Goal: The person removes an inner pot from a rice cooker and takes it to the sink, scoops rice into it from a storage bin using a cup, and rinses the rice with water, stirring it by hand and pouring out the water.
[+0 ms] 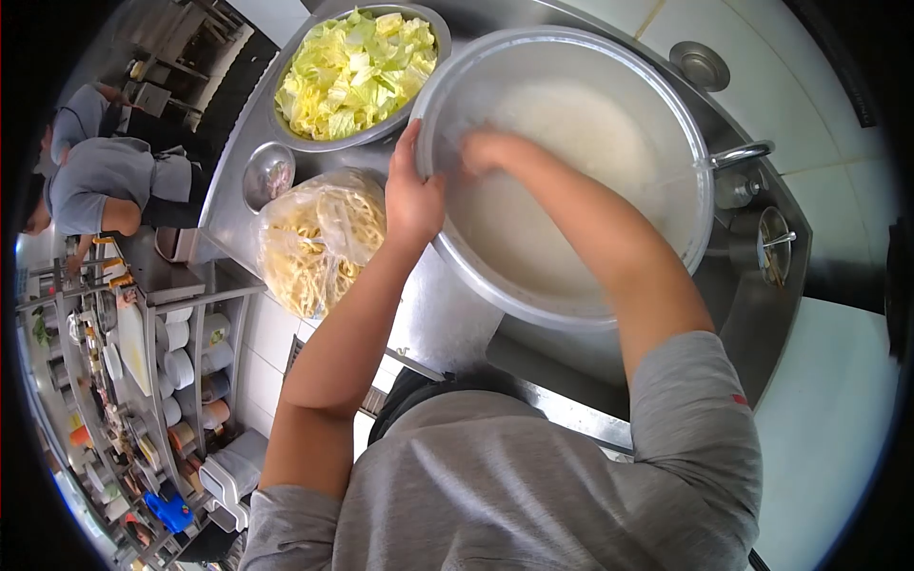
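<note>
A big round tub (pixel 462 90) holds cloudy, whitish liquid (pixel 571 124) and stands tilted over the sink. On its left edge, my left hand (pixel 411 195) grips the rim, with the fingers over the outside and the thumb toward the inside. My right hand (pixel 487 152) reaches into the tub near its left wall. Motion blur and the liquid obscure its fingers, so I cannot tell whether they hold anything. Whatever lies at the bottom of the tub is unclear.
Left of the tub are a metal bowl of chopped lettuce (pixel 357 71), a small metal bowl (pixel 269 176) and a plastic bag of noodles (pixel 324 238). A faucet (pixel 743 154) projects at the right rim. Co-workers (pixel 109 176) stand at far left near shelves of containers (pixel 181 366).
</note>
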`<state>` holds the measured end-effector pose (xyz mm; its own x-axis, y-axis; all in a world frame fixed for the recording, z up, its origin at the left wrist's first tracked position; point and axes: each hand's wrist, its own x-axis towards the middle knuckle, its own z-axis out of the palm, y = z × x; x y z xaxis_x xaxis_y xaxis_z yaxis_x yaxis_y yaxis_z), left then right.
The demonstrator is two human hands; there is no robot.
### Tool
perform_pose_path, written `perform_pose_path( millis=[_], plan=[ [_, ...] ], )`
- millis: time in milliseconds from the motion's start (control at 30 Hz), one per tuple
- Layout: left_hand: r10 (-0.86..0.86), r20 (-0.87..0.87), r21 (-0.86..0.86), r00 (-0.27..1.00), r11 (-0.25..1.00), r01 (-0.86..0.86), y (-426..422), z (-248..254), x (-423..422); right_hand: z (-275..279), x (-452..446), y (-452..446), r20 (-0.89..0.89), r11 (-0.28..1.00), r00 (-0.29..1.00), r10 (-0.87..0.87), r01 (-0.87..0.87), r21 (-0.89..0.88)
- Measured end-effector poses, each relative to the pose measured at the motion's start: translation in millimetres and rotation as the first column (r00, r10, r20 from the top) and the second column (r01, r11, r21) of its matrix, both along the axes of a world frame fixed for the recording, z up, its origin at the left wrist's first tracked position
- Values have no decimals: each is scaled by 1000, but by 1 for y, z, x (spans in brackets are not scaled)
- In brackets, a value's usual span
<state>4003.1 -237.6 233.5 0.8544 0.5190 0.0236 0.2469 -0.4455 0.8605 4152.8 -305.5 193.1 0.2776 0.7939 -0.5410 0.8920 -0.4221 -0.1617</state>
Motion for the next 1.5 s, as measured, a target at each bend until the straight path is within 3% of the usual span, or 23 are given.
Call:
perform_pose_path(
  millis=[33, 100, 167, 267, 367, 467, 533, 600, 700, 800, 900, 967, 1033, 1100, 1200, 1333, 1433, 1500],
  plan=[
    [-2, -5, 1, 1000, 1000, 2, -2, 1, 1, -4, -12, -1, 43, 970, 979, 198, -189, -151],
    [-7, 23, -4, 1000, 1000, 7, -1, -6, 2, -7, -49, -32, 126, 994, 992, -25, 38, -104],
    [-3, 32, -5, 999, 1000, 4, 0, -7, 2, -47, -67, -73, 88, 986, 990, -113, 100, 132],
    [1, 29, -4, 1000, 1000, -1, 0, -6, 2, -13, -66, -120, -7, 990, 995, 95, -94, 110],
    [-1, 58, -7, 998, 1000, 2, 1, -13, 4, -38, -37, -165, 46, 930, 994, 98, -108, 352],
    [5, 33, -14, 999, 1000, -5, 1, -10, 3, -61, 3, -203, 127, 877, 988, -88, 16, 480],
    [10, -3, -17, 1000, 1000, -10, -1, -4, 2, -59, 31, -225, 68, 869, 982, -175, 122, 479],
    [11, 34, -26, 999, 1000, -10, 0, -6, 2, -44, 45, -241, -197, 782, 850, -488, 526, 334],
    [14, 75, -32, 997, 999, -12, -4, -10, 2, -18, 67, -254, -293, 567, 566, -771, 819, 90],
    [52, 108, -17, 993, 999, -51, -14, -9, 2, -12, 90, -262, 70, 648, 656, -751, 712, 270],
    [84, 67, -43, 994, 996, -81, -26, -4, 2, -14, 101, -245, -62, 357, 390, -919, 888, 292],
    [86, 60, -51, 995, 995, -83, -28, -5, 4, -50, 108, -220, -58, 356, 393, -918, 878, 319],
    [79, 80, -31, 994, 997, -76, -25, -9, 4, -34, 77, -169, -162, 237, 275, -948, 946, 220],
    [66, 77, -50, 995, 997, -62, -25, -7, 3, -29, 69, -132, -73, 336, 347, -935, 933, 131],
    [51, 96, -54, 994, 997, -46, -26, -8, 3, -28, 49, -94, -2, 515, 520, -854, 846, 141],
    [42, 85, -15, 995, 999, -41, -25, -7, 3, -42, 26, -63, 108, 831, 827, -552, 556, -2],
    [35, 98, -28, 995, 999, -33, -23, -13, 4, -14, -28, -71, 92, 878, 873, -479, 478, 33],
    [48, 62, -19, 997, 999, -47, -25, -7, 2, -19, -50, -93, 127, 961, 954, -272, 262, 88]
  ],
)
